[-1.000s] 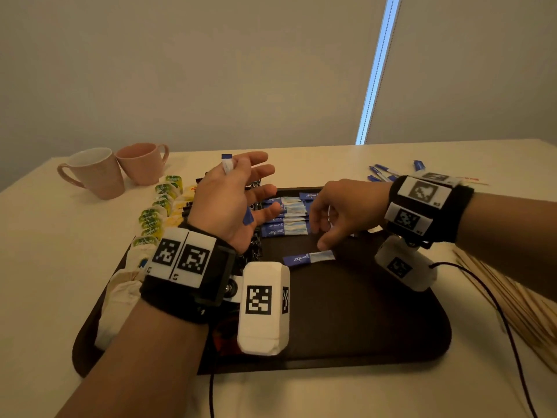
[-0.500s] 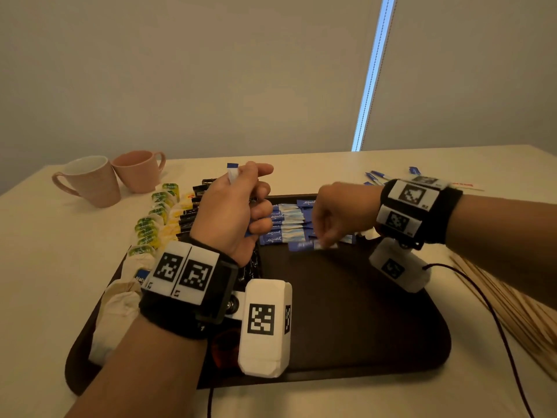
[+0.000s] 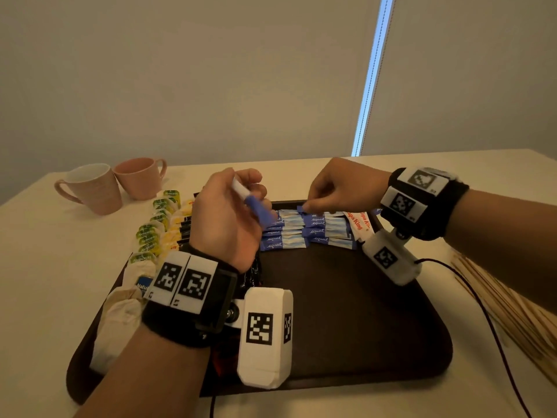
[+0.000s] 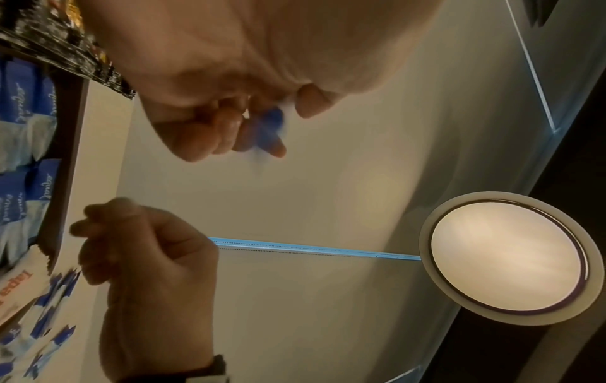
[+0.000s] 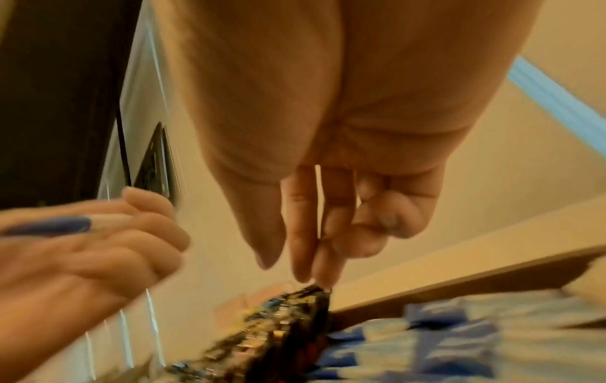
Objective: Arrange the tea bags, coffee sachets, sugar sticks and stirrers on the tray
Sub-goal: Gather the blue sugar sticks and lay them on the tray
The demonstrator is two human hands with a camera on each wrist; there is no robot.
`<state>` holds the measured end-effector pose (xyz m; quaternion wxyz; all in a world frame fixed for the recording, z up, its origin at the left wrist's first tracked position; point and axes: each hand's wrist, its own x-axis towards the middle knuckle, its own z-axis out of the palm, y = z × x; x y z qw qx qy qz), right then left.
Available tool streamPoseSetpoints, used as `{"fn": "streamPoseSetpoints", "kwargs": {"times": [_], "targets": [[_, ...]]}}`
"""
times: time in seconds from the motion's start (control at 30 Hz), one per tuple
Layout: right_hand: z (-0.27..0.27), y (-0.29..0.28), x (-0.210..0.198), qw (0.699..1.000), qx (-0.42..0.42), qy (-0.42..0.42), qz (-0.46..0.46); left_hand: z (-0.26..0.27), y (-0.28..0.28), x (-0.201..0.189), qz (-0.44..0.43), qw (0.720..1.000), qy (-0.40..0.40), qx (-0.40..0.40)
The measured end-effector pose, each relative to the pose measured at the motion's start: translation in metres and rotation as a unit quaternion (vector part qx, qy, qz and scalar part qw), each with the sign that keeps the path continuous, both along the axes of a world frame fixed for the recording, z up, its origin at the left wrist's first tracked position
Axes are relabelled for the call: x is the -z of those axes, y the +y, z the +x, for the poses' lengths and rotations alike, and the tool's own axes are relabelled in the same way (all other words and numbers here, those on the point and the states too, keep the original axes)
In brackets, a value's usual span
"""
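Observation:
On the dark brown tray (image 3: 346,321), blue-and-white sugar sticks (image 3: 289,235) lie in two rows at the far end. My left hand (image 3: 253,194) hovers over their left side and grips one blue-and-white sugar stick (image 3: 248,200), which is blurred in the left wrist view (image 4: 269,127). My right hand (image 3: 310,203) reaches to the tray's far rim and pinches the blue end of another sugar stick (image 3: 301,209) at the top of the right row. Green and yellow tea bags (image 3: 150,233) and black coffee sachets (image 3: 187,230) line the left side.
Two pink mugs (image 3: 93,188) stand on the table at the back left. Wooden stirrers (image 3: 512,306) lie in a heap right of the tray. Red-and-white sachets (image 3: 358,224) sit beside the sugar rows. White tea bags (image 3: 120,321) fill the tray's left edge. A black cable (image 3: 482,312) trails from my right wrist.
My right hand picked a sugar stick up from the tray's middle and carried it to the far end of the sugar rows. My left hand closed and kept its stick.

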<state>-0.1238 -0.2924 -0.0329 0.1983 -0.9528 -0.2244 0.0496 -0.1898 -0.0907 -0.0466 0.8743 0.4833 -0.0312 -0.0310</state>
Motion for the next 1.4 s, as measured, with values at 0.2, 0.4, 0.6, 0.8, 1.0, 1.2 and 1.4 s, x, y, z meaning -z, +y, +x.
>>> {"fn": "streamPoseSetpoints", "kwargs": {"times": [0.2, 0.4, 0.6, 0.8, 1.0, 1.2, 1.4], "targets": [[-0.037, 0.032, -0.016, 0.919, -0.045, 0.220, 0.325, 0.010, -0.001, 0.005, 0.153, 0.982, -0.061, -0.087], [-0.039, 0.038, -0.014, 0.885, -0.084, 0.275, 0.366, 0.006, -0.004, 0.002, 0.197, 0.971, -0.086, -0.103], [-0.034, 0.028, -0.014, 0.944, -0.073, 0.124, 0.297, 0.006, 0.001, 0.004, 0.160, 0.985, -0.043, -0.055], [-0.033, 0.016, -0.018, 0.958, -0.048, 0.004, 0.284, 0.000, 0.000, 0.005, 0.147, 0.989, -0.024, -0.020], [-0.032, 0.025, -0.012, 0.907, -0.039, 0.055, 0.416, -0.002, 0.000, 0.010, 0.226, 0.972, -0.019, 0.059], [-0.030, 0.028, -0.010, 0.920, -0.034, 0.020, 0.391, -0.003, -0.001, 0.005, 0.143, 0.989, -0.017, 0.029], [-0.031, 0.035, -0.002, 0.943, -0.056, -0.074, 0.320, -0.002, -0.002, 0.005, 0.134, 0.990, -0.028, -0.025]]}}
